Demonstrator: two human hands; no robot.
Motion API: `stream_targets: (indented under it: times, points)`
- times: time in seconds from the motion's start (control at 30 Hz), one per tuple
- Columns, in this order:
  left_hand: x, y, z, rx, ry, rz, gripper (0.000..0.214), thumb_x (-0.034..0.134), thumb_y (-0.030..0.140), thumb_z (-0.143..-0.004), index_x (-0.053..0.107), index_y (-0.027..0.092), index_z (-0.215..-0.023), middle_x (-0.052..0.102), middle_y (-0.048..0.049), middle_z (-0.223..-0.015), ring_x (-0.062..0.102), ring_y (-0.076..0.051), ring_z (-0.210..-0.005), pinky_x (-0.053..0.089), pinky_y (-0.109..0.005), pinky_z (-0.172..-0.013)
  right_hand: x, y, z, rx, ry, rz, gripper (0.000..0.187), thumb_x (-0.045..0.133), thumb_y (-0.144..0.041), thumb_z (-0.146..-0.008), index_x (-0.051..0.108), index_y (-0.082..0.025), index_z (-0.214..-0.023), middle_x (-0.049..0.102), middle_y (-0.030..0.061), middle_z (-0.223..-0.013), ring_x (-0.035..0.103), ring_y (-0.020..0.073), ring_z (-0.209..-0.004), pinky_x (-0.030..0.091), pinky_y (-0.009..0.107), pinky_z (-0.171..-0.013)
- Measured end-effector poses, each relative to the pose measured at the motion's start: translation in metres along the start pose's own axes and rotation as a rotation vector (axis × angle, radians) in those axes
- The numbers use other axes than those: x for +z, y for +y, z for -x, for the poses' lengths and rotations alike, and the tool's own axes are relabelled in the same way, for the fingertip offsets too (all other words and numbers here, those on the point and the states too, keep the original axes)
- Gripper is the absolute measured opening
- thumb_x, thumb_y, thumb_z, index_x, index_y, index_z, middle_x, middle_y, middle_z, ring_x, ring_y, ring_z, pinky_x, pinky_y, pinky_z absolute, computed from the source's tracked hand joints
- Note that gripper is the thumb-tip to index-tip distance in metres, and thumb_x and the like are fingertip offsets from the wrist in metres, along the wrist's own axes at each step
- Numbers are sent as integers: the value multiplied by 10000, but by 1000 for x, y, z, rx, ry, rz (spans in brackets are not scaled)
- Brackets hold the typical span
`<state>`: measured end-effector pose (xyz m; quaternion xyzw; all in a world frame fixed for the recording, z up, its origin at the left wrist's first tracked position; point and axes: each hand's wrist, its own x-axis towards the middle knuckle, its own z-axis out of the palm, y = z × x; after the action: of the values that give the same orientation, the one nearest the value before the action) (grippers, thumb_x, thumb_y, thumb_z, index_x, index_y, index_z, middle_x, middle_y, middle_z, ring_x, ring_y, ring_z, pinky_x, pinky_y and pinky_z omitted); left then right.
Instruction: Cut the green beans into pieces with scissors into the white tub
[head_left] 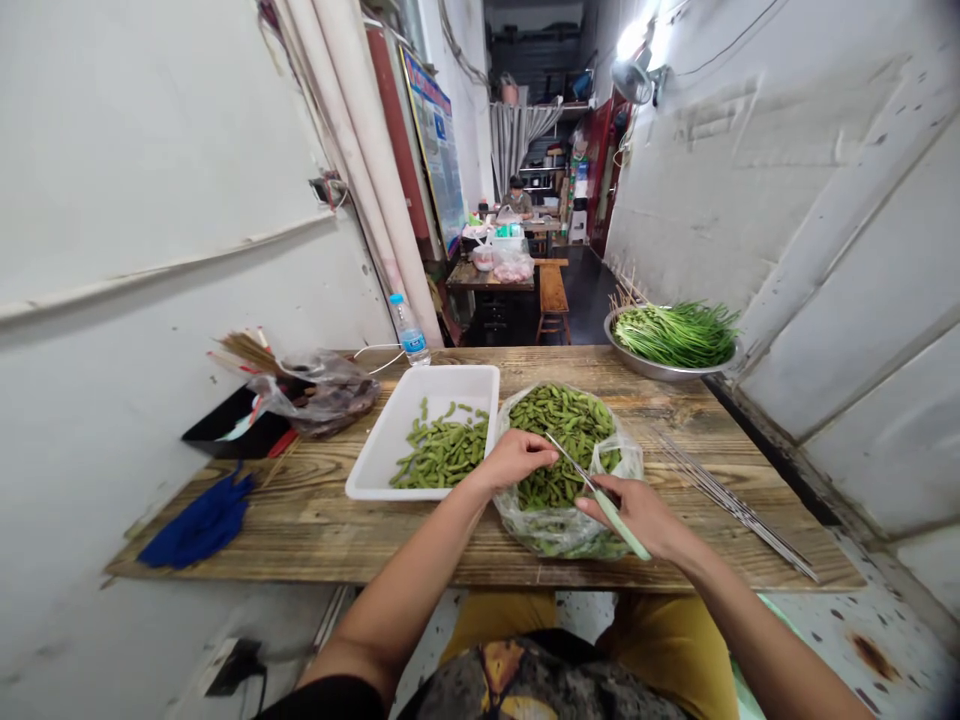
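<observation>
My right hand [637,510] grips what looks like a pair of scissors [619,522] with pale green handles, its narrow metal blades angled up and to the left. The tips come close to my left hand [521,458], whose thumb and fingers are pinched together; whatever they hold is too small to make out. Beneath both hands a clear plastic bag [634,462] lies open, full of green edamame pods [562,415]. On its left, touching or nearly so, stands a white plastic tray [375,455] with more edamame pods [442,450] spread inside.
A steel bowl [660,373] of green chives [679,335] stands back right, near thin metal skewers [739,505]. Left are a blue cloth [199,520], a black box [217,425], a crumpled plastic bag [330,395] and a water bottle [410,332]. Another person [517,202] sits far behind.
</observation>
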<state>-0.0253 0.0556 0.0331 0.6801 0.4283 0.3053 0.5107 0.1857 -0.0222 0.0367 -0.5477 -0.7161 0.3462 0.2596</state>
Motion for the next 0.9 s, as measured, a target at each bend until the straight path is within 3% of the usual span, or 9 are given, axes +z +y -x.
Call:
stream_targets:
  times: [0.13,0.27,0.37,0.47,0.6,0.9]
  points:
    - [1,-3,0,-91,-7,192,194,715,299,-668,704,128,-760,677,-16,-634,566,-110,-589,435,-218,-605,8,6,-1,34,-8,-114,362,647,-532,-709,554,-200,-600,466,-27,-506,417,127,-489,304,233,-471]
    - [7,-6,0,-250,2,610,242,760,256,-649,611,123,-787,678,-34,-707,589,-85,-568,434,-185,-533,21,6,1,198,-85,-368,377,620,-578,-724,524,-213,-712,409,-71,-447,375,101,-370,299,229,-382]
    - [14,-6,0,-231,111,850,225,752,158,-659,570,120,-785,650,-19,-701,636,-94,-637,481,-175,-578,29,3,4,253,-160,-599,404,527,-617,-782,494,-214,-793,513,-50,-566,470,104,-414,392,238,-422]
    - [24,-7,-1,-208,258,989,169,703,85,-693,566,116,-786,592,20,-615,600,-62,-566,473,-147,-539,37,0,4,317,-169,-761,436,463,-649,-803,486,-219,-874,531,-41,-617,496,106,-434,416,244,-433]
    - [37,-9,-1,-256,328,1062,112,638,42,-710,553,114,-728,599,-1,-595,627,-95,-607,504,-175,-570,43,-2,0,397,-107,-767,408,536,-625,-767,462,-228,-824,499,-57,-566,456,102,-410,388,234,-386]
    - [54,-7,6,-279,279,964,150,687,100,-638,539,119,-646,618,-15,-590,608,-94,-544,485,-191,-540,44,1,-6,372,-121,-713,422,532,-645,-755,454,-234,-807,472,-78,-522,428,95,-361,375,231,-337]
